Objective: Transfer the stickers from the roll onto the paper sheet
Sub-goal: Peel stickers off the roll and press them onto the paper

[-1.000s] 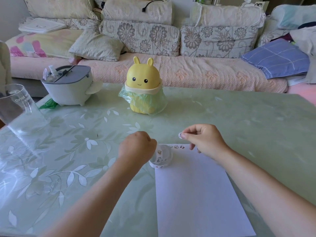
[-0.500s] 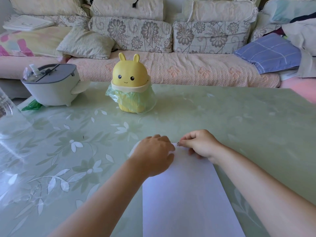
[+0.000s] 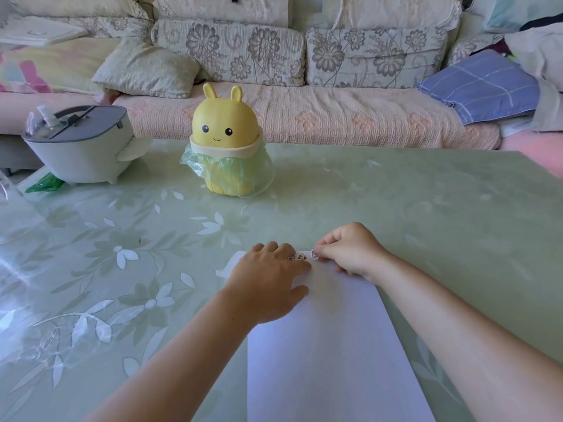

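Thumb and forefinger of the right hand are curled into a tight pinch on a small sticker, held low over the far edge of the paper sheet, at about 9 o'clock from the knuckles. Just past it, again at 9 o'clock, two stickers already sit on the sheet in a row along that edge. The left hand lies flat with its fingers straight, pressing the sheet's far-left corner onto the counter and holding nothing. The roll is not plainly in view — a pale shape poking out at 10 o'clock of the left hand may be part of it, or only the sheet's corner.

A sticker this small looks feather-light, limp and tacky on one face, so it will likely curl or cling to skin. It is best held by its very rim, leaving the rest free to land flat. The sheet is thin and would probably slide on the glossy counter — hence the flat palm. Well off at 11 o'clock stands a yellow rabbit-shaped bin.
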{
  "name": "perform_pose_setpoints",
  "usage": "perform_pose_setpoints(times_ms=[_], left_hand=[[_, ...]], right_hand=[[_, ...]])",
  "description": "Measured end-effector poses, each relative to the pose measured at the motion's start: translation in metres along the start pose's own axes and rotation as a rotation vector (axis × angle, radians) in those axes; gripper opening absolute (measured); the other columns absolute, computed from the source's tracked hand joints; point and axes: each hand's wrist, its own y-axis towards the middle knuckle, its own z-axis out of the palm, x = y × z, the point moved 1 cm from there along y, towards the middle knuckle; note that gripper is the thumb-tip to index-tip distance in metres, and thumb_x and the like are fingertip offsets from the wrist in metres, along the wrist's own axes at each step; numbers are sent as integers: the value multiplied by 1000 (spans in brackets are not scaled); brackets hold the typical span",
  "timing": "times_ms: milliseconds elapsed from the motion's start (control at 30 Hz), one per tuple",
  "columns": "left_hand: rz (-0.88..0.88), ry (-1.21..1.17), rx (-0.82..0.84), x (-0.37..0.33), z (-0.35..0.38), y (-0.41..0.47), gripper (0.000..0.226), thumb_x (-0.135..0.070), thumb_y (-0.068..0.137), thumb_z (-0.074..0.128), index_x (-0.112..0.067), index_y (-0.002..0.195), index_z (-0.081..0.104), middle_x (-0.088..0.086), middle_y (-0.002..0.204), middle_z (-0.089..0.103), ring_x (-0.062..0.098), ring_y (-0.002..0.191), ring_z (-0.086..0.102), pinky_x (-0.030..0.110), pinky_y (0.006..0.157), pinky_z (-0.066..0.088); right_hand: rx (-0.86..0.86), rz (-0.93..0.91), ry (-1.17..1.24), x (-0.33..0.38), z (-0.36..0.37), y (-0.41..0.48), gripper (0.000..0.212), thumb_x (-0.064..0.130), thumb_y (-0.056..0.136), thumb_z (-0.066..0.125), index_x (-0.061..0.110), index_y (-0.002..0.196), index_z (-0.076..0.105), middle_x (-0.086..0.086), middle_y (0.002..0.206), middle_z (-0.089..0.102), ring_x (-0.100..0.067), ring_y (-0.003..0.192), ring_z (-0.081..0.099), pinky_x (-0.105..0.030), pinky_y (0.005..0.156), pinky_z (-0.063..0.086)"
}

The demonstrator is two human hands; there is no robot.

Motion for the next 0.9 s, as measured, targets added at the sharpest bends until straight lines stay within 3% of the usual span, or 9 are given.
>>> perform_pose_setpoints(times_ms=[167, 400, 600, 733, 833, 900], left_hand=[[-5, -2, 4, 1, 2, 0, 45, -57, 94, 40, -43, 136, 46, -6, 136, 47, 19, 118, 45, 32, 99, 34], [-2, -4, -19, 2, 6, 1, 44, -55, 94, 41, -42, 134, 49, -6, 134, 49, 19, 116, 47, 32, 98, 34], [-36, 38, -60, -2, 13, 4, 54, -59, 90, 39, -31, 136, 46, -5, 123, 51, 21, 108, 48, 35, 94, 36], [-47, 78, -53, -6, 15, 5, 54, -59, 91, 35, -30, 135, 47, -1, 121, 50, 23, 105, 46, 37, 92, 37], [-49, 96, -49, -7, 13, 7, 49, -56, 93, 35, -30, 131, 51, -1, 118, 51, 23, 103, 47, 36, 92, 36], [-42, 108, -47, -8, 10, 9, 48, -54, 94, 34, -30, 131, 52, -1, 116, 52, 22, 101, 49, 36, 95, 35]], right_hand=[[-48, -43, -76, 0, 5, 2, 8, 17, 76, 71, 17, 69, 75, 0, 66, 71, -15, 50, 55, -26, 53, 48], [-81, -31, -121, 3, 8, 0, 10, 16, 73, 68, 20, 67, 76, 0, 69, 74, -15, 53, 59, -23, 54, 48], [-130, -30, -256, 10, 11, 1, 4, 23, 74, 75, 24, 70, 75, 7, 75, 72, -14, 74, 68, -26, 69, 58], [-157, -21, -342, 14, 14, 1, 9, 20, 74, 70, 25, 68, 74, 8, 76, 72, -17, 77, 69, -30, 72, 60], [-187, -23, -432, 16, 14, -1, 1, 26, 75, 72, 27, 74, 72, 8, 83, 72, -18, 80, 69, -27, 70, 57], [-222, -63, -486, 13, 13, -3, 15, 35, 77, 75, 28, 89, 70, 11, 95, 69, -19, 91, 66, -25, 71, 49]])
